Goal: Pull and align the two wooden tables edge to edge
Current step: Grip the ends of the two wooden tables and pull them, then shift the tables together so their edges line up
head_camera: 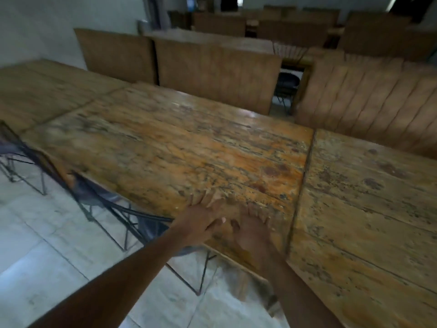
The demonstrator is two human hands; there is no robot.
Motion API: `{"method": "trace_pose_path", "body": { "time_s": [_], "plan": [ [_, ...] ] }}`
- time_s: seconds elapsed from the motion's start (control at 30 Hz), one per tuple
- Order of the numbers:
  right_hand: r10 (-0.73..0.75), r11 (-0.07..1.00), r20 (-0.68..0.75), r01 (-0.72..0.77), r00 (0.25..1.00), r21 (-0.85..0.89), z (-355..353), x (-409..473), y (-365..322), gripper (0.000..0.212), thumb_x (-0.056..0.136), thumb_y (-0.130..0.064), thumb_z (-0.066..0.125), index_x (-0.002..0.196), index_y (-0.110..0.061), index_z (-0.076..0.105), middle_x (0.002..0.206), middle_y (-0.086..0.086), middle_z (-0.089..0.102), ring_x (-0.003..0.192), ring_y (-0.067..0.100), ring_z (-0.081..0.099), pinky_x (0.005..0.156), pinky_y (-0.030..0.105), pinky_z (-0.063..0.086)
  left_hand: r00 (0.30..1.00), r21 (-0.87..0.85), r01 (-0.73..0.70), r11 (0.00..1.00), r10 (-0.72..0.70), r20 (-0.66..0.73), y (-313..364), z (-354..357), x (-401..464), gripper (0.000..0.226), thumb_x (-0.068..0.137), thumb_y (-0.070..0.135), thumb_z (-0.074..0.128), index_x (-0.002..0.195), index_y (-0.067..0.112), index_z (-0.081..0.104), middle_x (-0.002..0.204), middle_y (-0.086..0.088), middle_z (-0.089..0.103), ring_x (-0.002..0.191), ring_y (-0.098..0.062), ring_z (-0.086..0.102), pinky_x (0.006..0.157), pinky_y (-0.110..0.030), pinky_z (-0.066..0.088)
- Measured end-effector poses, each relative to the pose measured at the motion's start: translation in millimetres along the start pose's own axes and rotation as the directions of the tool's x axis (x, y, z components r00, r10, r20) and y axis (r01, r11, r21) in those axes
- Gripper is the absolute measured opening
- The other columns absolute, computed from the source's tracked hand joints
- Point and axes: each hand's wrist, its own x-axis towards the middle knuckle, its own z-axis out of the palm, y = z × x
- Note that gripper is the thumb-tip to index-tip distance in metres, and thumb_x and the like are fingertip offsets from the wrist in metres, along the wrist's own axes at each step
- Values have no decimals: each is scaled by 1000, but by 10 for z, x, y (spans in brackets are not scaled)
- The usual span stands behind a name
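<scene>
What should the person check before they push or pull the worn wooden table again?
1. Both hands on the table: ok. The left hand and right hand rest flat near the close edge of the worn orange-brown wooden table.
2. Firm grip: cannot tell, the hands are blurred.
3. Seam with the paler wooden table on the right: not ok, a thin dark gap shows, and the near edges look out of line.
4. Tabletops free of loose things: ok.
5. Black metal folding chairs tucked under the near edge: not ok, they could snag.
6. Table legs: cannot tell, hidden.
</scene>
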Motion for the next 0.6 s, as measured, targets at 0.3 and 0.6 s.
{"method": "trace_pose_path", "body": {
  "time_s": [0.3,0.6],
  "plan": [
    [-281,959,-151,272,948,-78,99,189,-2907,49,100,-44,44,143,-20,47,168,11,16,149,37,25,117,56,29,948,-88,112,990,-133,-289,-2294,-1243,-1441,64,101,60,31,154,23,33,170,-13,7,155,-35,14,116,-51,30],
    [-459,886,-62,451,886,-110,616,568,-5507,53,100,-48,44,147,-22,43,162,5,28,143,36,33,112,49,37,858,-138,340,930,-367,-359,-4522,-1973,-2798,48,102,56,34,139,31,52,171,-6,3,157,-28,4,120,-55,22]
  ]
}}
